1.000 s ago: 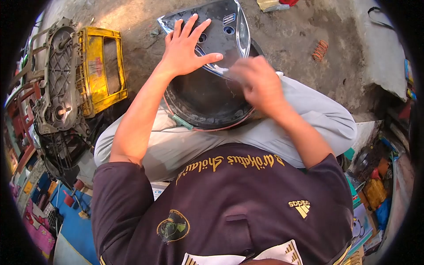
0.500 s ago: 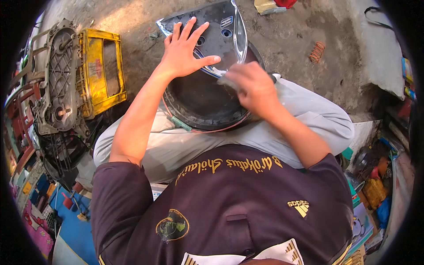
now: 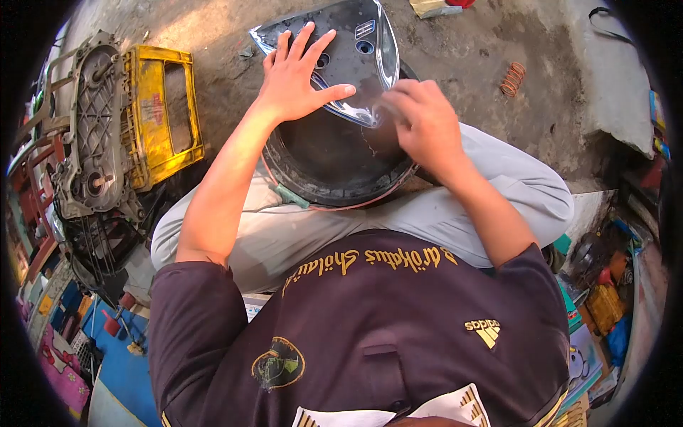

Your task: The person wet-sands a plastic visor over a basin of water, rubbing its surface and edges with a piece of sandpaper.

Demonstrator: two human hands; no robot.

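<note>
Legs (image 3: 498,167) fold around the round black base (image 3: 327,160), dead ahead at 12. Green-sleeved line (image 3: 290,197) runs along its near rim, 6 o'clock; could snag if a knee shifts.

Glossy black panel (image 3: 348,60) lies across the base's far part, pointed end toward the wearer, wide end overhanging at 12. Risk: only part of it looks supported, so a hard push beyond the far rim could tip it.

Right hand (image 3: 430,128): grip curled, fingers close together by the pointed end. Blurred, can't tell if it pinches anything. Fingers are near the shiny edge; a slip could nick skin or scuff the finish.

Left hand (image 3: 288,91): grip spread, palm down on the panel's left side, 11 o'clock. One-sided hold, so the panel could pivot if that palm slides.

Room: floor (image 3: 455,67) gives the right elbow space toward 1, up to the spring (image 3: 512,80). Left is tighter: yellow crate (image 3: 147,85) at 10, metal casing (image 3: 99,121) past it. Packet (image 3: 427,8) farthest, near 12:30.
</note>
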